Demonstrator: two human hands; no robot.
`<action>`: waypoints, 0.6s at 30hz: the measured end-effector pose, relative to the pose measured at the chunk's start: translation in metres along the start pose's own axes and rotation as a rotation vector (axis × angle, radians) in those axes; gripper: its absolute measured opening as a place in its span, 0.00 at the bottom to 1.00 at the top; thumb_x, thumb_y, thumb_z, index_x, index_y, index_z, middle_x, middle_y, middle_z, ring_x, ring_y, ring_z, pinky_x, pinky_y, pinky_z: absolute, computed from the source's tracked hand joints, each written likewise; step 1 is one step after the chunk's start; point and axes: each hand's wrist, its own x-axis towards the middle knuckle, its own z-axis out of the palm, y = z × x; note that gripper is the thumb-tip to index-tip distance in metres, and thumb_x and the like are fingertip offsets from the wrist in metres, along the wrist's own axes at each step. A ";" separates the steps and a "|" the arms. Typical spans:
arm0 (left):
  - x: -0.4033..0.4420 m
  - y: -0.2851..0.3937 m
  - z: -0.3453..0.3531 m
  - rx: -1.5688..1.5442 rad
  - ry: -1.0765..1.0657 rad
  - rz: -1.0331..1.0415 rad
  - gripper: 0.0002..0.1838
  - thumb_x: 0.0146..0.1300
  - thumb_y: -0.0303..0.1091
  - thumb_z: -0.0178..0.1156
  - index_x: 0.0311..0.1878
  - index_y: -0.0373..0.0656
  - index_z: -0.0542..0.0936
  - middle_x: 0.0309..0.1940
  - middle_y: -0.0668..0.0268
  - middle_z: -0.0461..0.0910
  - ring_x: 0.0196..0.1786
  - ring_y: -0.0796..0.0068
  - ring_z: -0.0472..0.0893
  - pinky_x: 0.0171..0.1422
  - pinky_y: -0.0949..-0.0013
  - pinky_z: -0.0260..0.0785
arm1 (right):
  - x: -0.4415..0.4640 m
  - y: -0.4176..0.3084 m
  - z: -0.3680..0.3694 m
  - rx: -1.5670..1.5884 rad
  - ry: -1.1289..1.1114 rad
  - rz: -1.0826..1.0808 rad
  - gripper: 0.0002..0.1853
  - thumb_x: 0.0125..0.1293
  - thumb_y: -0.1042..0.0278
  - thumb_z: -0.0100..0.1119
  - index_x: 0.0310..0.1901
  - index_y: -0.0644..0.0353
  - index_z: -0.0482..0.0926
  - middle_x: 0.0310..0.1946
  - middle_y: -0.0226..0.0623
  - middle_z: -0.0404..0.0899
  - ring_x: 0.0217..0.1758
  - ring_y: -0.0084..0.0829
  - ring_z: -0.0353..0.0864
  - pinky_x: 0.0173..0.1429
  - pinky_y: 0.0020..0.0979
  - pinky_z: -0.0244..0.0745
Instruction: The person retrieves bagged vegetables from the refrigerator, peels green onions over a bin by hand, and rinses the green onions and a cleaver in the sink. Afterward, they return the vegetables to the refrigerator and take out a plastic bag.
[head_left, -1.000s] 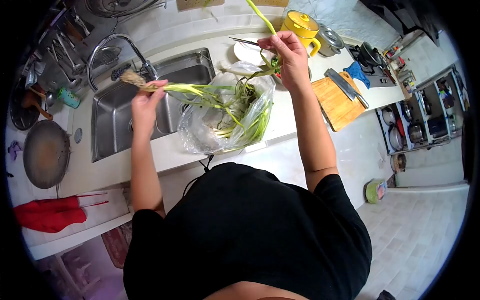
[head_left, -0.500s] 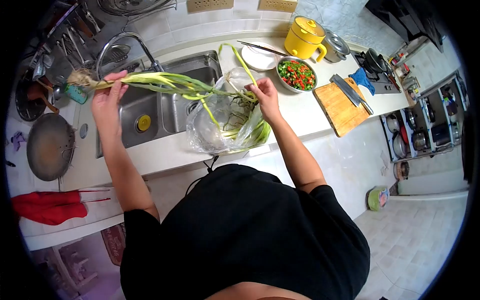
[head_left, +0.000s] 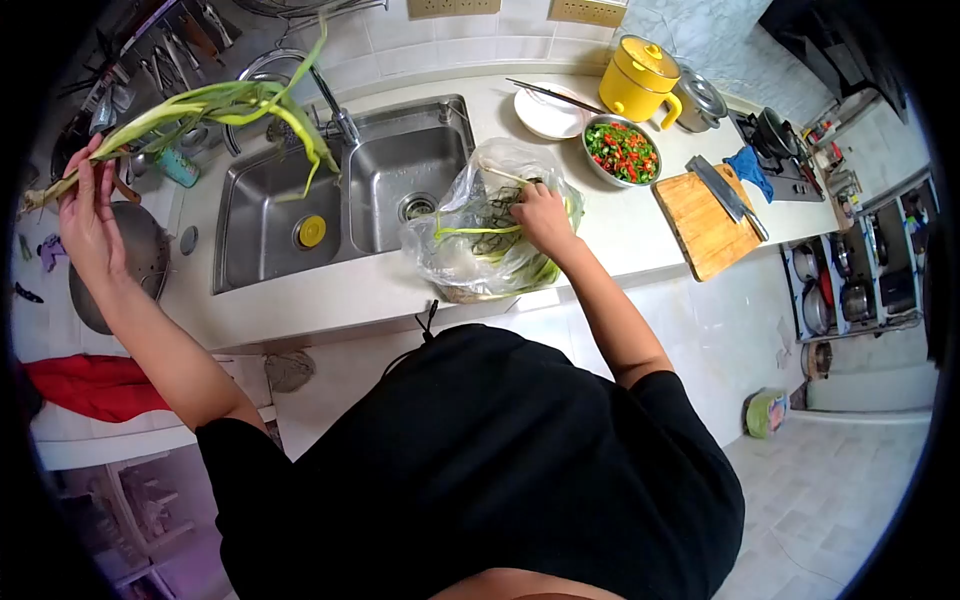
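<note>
Spring onions (head_left: 205, 102) raised left of and partly above the sink (head_left: 262, 250).
Left hand (head_left: 95, 215): fingers partly closed near the roots; such one-ended support could let the bunch slip. Right hand (head_left: 546, 222): curled at the plastic bag (head_left: 432, 258), hold unclear.

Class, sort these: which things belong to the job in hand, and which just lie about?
Seemingly in the job:
- long green-yellow stalks, held by the left hand
- crumpled clear plastic bag, right hand at it

Seemingly lying about:
- rectangular wooden board
- broad steel cleaver
- round white plate
- lidded yellow pot
</note>
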 end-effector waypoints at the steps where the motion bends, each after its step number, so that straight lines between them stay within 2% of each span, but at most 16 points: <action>1: 0.000 0.001 0.002 -0.020 -0.006 -0.003 0.14 0.66 0.31 0.50 0.50 0.32 0.71 0.51 0.57 0.73 0.48 0.76 0.75 0.55 0.79 0.69 | 0.000 0.000 0.013 -0.072 -0.093 -0.020 0.05 0.50 0.66 0.53 0.23 0.53 0.78 0.32 0.36 0.75 0.39 0.37 0.72 0.44 0.35 0.64; 3: 0.001 -0.004 0.006 -0.041 -0.024 -0.024 0.13 0.65 0.29 0.50 0.49 0.32 0.72 0.50 0.56 0.73 0.48 0.75 0.75 0.54 0.78 0.70 | 0.006 -0.008 0.021 -0.216 -0.277 -0.062 0.06 0.50 0.64 0.53 0.23 0.54 0.79 0.30 0.34 0.76 0.39 0.37 0.73 0.44 0.36 0.64; 4: 0.001 -0.007 0.012 -0.060 -0.033 -0.032 0.12 0.65 0.29 0.50 0.49 0.32 0.72 0.50 0.56 0.73 0.47 0.75 0.76 0.54 0.78 0.70 | 0.009 -0.011 0.025 -0.224 -0.439 0.008 0.10 0.57 0.66 0.48 0.30 0.51 0.82 0.33 0.31 0.80 0.42 0.32 0.77 0.50 0.40 0.62; 8: -0.006 -0.014 0.040 -0.120 -0.104 -0.054 0.11 0.64 0.28 0.51 0.47 0.33 0.73 0.48 0.56 0.75 0.44 0.76 0.77 0.52 0.79 0.71 | 0.022 -0.008 0.001 -0.138 -0.617 0.150 0.12 0.59 0.65 0.46 0.34 0.52 0.82 0.38 0.36 0.82 0.43 0.34 0.80 0.56 0.41 0.61; 11: -0.014 -0.025 0.067 -0.122 -0.154 -0.098 0.11 0.64 0.29 0.52 0.47 0.34 0.74 0.47 0.57 0.76 0.42 0.79 0.77 0.49 0.80 0.71 | 0.020 -0.003 -0.008 -0.107 -0.705 0.152 0.13 0.60 0.65 0.44 0.35 0.53 0.82 0.38 0.37 0.81 0.44 0.34 0.80 0.58 0.44 0.60; 12: -0.016 -0.031 0.076 -0.126 -0.181 -0.120 0.11 0.64 0.29 0.52 0.47 0.34 0.74 0.46 0.58 0.76 0.42 0.80 0.77 0.49 0.80 0.71 | 0.017 -0.005 -0.016 -0.094 -0.692 0.117 0.13 0.59 0.68 0.43 0.35 0.55 0.82 0.36 0.38 0.81 0.43 0.36 0.80 0.62 0.47 0.57; 15: -0.027 -0.058 0.107 -0.191 -0.260 -0.140 0.11 0.64 0.30 0.52 0.46 0.35 0.74 0.45 0.62 0.77 0.39 0.82 0.76 0.47 0.81 0.70 | 0.013 -0.008 -0.018 -0.041 -0.512 -0.033 0.11 0.53 0.74 0.47 0.30 0.55 0.82 0.28 0.39 0.80 0.37 0.40 0.80 0.57 0.45 0.62; 16: -0.030 -0.068 0.116 -0.203 -0.285 -0.147 0.10 0.64 0.31 0.52 0.45 0.36 0.75 0.44 0.62 0.78 0.39 0.82 0.75 0.47 0.81 0.69 | 0.009 -0.011 -0.028 0.177 -0.374 0.004 0.10 0.52 0.74 0.50 0.32 0.53 0.82 0.29 0.38 0.80 0.39 0.40 0.79 0.59 0.47 0.60; 18: -0.036 -0.085 0.132 -0.255 -0.268 -0.201 0.09 0.64 0.31 0.53 0.43 0.38 0.75 0.43 0.63 0.78 0.39 0.82 0.75 0.47 0.80 0.69 | 0.003 -0.022 -0.046 0.260 -0.129 0.076 0.09 0.53 0.73 0.52 0.33 0.54 0.82 0.30 0.39 0.80 0.39 0.40 0.78 0.59 0.47 0.59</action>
